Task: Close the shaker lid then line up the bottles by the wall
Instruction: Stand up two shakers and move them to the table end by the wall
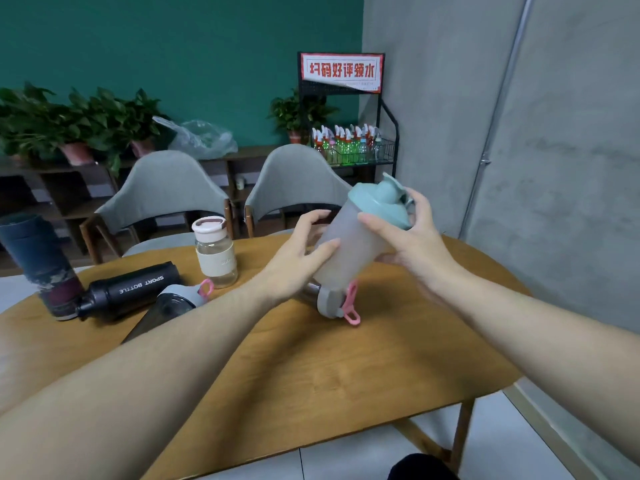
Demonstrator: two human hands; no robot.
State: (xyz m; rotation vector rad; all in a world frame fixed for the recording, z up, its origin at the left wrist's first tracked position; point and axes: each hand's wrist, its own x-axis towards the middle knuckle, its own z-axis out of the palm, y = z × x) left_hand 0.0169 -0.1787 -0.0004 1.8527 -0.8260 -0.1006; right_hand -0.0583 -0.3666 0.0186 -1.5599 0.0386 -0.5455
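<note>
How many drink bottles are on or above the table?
6. The shaker held in both hands; a steel bottle lying under it; a glass bottle upright; a black sport bottle, a smoky bottle and a dark flask at left. None seems hidden.

Both bare forearms reach forward; left hand (298, 261) and right hand (412, 237) curl inward, grip apparently closed.

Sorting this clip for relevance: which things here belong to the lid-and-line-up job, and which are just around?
Job:
shaker, held in both hands
mint lid
black sport bottle
glass bottle
dark tumbler
two grey-capped bottles lying down

Bystanders:
chairs
potted plants
plastic bag
spray-bottle rack
</note>
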